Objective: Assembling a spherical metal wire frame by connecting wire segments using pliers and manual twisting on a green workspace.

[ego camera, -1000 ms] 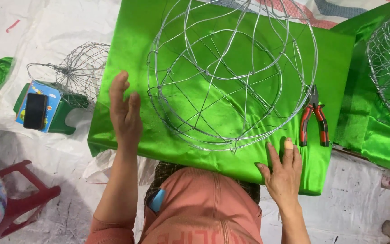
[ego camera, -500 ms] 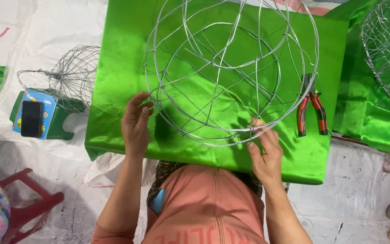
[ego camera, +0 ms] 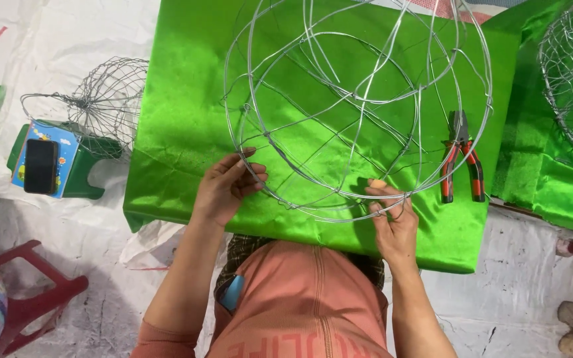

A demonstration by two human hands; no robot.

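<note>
We grip the wire frame (ego camera: 356, 106) at its near rim: left hand (ego camera: 223, 189) and right hand (ego camera: 392, 222) both close on the wire. The frame rests on the green cloth (ego camera: 180, 119). Judged step: positioning; next calls for steady turning. Right of the frame lie pliers (ego camera: 460, 159); left, a small wire basket (ego camera: 104, 99).

A thin, shiny bare-metal wire frame (ego camera: 356, 109) rests on glossy, smooth green cloth (ego camera: 187, 119), gripped at 6 o'clock by both bare hands. At 3 o'clock lie steel pliers (ego camera: 460, 158) with red and black plastic-looking grips. At 9 o'clock, a dull wire basket (ego camera: 104, 99) sits over rough, matt white sheeting (ego camera: 54, 40).
</note>
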